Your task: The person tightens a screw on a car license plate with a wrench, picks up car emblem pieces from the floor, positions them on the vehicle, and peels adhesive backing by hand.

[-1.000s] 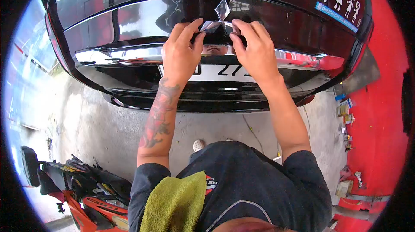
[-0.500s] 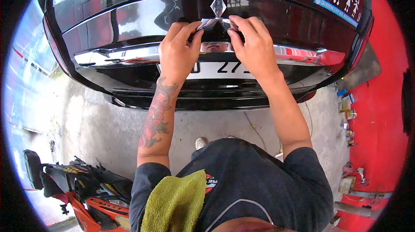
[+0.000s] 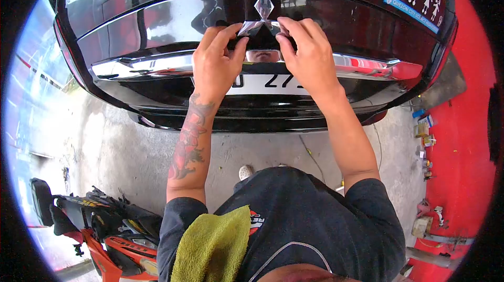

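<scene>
A chrome three-diamond emblem (image 3: 264,7) lies against the black rear panel of a car (image 3: 163,24), above the chrome strip (image 3: 168,64). My left hand (image 3: 216,59) has its thumb and fingers closed on the emblem's lower left diamond. On the other side, my right hand (image 3: 310,53) pinches the lower right diamond, its fingertips covering much of it. The upper diamond is uncovered. Below both hands is the white licence plate (image 3: 257,84), partly hidden by my wrists.
A red and black motorcycle (image 3: 113,229) stands at the lower left. A yellow-green towel (image 3: 212,245) hangs over my shoulder. Boxes and small items (image 3: 422,129) line the red surface (image 3: 462,166) at the right. A cable (image 3: 313,161) runs over the concrete floor (image 3: 136,161).
The emblem's top has moved left and a little up in the view, from a slight tilt to nearly upright. Both hands keep hold of its sides; the camera view has shifted slightly.
</scene>
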Motion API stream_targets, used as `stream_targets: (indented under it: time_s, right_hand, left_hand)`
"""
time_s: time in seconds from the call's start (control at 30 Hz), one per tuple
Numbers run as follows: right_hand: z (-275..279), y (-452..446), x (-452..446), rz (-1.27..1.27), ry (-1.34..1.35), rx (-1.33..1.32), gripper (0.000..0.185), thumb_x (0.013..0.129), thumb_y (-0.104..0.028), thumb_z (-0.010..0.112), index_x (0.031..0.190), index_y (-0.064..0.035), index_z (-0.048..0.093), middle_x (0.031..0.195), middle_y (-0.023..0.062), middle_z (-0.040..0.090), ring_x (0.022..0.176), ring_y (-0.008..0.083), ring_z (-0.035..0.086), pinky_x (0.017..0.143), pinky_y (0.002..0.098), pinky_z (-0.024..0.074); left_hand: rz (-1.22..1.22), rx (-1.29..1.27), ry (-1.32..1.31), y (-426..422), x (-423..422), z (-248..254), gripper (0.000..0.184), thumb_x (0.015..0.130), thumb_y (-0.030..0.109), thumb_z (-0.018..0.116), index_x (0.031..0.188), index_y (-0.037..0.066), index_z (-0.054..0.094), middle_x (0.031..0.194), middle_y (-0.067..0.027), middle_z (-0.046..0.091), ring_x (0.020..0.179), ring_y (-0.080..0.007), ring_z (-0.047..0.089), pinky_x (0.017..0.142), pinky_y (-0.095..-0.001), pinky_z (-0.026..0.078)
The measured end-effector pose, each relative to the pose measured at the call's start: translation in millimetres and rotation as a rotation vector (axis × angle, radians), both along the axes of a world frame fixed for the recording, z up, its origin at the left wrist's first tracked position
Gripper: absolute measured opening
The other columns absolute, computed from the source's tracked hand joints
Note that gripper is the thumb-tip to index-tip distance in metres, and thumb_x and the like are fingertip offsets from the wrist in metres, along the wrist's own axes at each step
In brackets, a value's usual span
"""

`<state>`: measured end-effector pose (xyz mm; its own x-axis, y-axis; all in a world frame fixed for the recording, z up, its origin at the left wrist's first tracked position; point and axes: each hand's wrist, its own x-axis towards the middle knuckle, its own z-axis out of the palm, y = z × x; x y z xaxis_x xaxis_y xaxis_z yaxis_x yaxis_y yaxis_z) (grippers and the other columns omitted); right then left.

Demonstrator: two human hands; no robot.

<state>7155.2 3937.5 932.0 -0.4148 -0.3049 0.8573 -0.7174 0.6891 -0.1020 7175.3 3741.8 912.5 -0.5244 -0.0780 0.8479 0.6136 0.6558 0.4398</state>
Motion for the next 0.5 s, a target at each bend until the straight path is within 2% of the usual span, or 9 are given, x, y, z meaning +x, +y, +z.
stream_targets:
  time_s: [0.33,0.5]
  right_hand:
    - [0.3,0.0,0.3,-0.013,-0.002,0.007,0.032,0.080,-0.007,0.073,0.111,-0.0053,0.065,0.090,0.0109,0.060,0.085,0.0305,0.061,0.075,0.0417,0.0502]
    - [2.9,-2.6,4.3,-0.005,-0.057,-0.031,0.026,0.079,-0.008,0.074,0.103,-0.0069,0.063,0.090,0.0107,0.061,0.084,0.0312,0.061,0.073,0.0428,0.0504]
  left_hand:
    - [0.013,-0.035,-0.007,-1.5,-3.4,-0.7,0.029,0.081,0.007,0.078,0.110,0.008,0.073,0.087,-0.0067,0.063,0.062,-0.0138,0.057,0.057,-0.0273,0.048]
    - [0.047,-0.064,0.033,-2.0,-4.5,-0.1,0.029,0.081,0.007,0.078,0.110,0.008,0.073,0.093,-0.0078,0.063,0.070,-0.0175,0.060,0.061,-0.0291,0.049]
